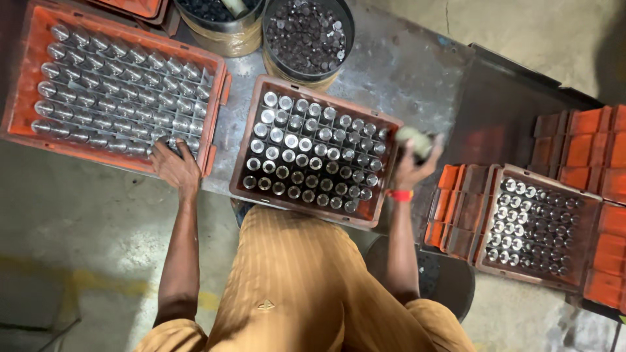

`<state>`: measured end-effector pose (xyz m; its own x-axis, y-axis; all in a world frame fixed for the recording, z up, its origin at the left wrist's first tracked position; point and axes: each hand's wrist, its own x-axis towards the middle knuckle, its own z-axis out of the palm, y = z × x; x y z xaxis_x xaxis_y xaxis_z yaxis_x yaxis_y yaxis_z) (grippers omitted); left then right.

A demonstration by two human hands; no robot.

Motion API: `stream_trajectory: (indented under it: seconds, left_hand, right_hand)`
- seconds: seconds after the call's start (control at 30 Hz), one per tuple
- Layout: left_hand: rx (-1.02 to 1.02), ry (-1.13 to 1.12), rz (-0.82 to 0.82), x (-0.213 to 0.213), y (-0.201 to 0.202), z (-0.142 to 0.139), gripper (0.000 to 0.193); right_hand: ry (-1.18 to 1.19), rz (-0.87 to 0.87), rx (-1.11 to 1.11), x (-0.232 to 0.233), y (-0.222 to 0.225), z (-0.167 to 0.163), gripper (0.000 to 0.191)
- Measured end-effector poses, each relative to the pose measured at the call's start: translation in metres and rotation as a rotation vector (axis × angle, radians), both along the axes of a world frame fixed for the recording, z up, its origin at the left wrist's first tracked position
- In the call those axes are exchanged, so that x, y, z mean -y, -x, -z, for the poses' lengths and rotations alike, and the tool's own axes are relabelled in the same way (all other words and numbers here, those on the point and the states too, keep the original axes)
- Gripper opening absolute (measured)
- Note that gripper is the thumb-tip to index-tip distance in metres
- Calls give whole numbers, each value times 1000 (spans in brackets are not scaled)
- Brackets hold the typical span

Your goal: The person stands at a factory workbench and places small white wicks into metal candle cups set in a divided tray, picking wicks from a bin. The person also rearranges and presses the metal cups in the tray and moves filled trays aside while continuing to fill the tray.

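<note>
Centre crate [385, 171] sits on table edge over lap; bump tips it, spills upright cylinders. Left crate [26, 78]: left hand [175, 166] rests, fingers spread, on near cylinder row, gripping nothing. Right hand [412, 168] clamps blurred metal cylinder [416, 141] above centre crate's right rim; loose hold drops it.

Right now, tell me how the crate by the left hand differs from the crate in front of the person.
The left crate holds its metal cylinders lying tilted, sides showing; the middle crate holds its cylinders upright, round ends up. The left hand rests on the left crate's edge; the right hand, holding a blurred object, hovers by the middle crate. Both are orange, gridded, on the metal table.
</note>
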<state>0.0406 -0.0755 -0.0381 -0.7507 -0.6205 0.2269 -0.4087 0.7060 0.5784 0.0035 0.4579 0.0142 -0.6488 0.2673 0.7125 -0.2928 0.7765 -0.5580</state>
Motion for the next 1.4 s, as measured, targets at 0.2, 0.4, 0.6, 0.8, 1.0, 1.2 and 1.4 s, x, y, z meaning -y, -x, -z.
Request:
stream_trajectory:
  seconds: [0.2,0.4,0.6,0.8,1.0,1.2,1.4]
  left_hand:
    - [13,41,-6,0,2,0,46]
    - [56,40,-1,0,3,-5,44]
    - [26,35,-6,2,5,-2,43]
    - [45,38,6,3,3,2,44]
    - [41,26,17,2,2,4,43]
    - [44,1,10,3,3,3,42]
    - [8,48,16,1,2,5,41]
  right_hand:
    - [282,-70,123,15,-3,-1,63]
    - [-49,-160,139,29,41,-10,55]
    - [252,-90,-7,43,4,-2,57]
    - [28,-39,223,51,-46,4,51]
    - [59,-59,190,28,-57,-9,54]
    - [91,72,86,41,-75,12,57]
    - [78,-33,315,47,-97,30,50]
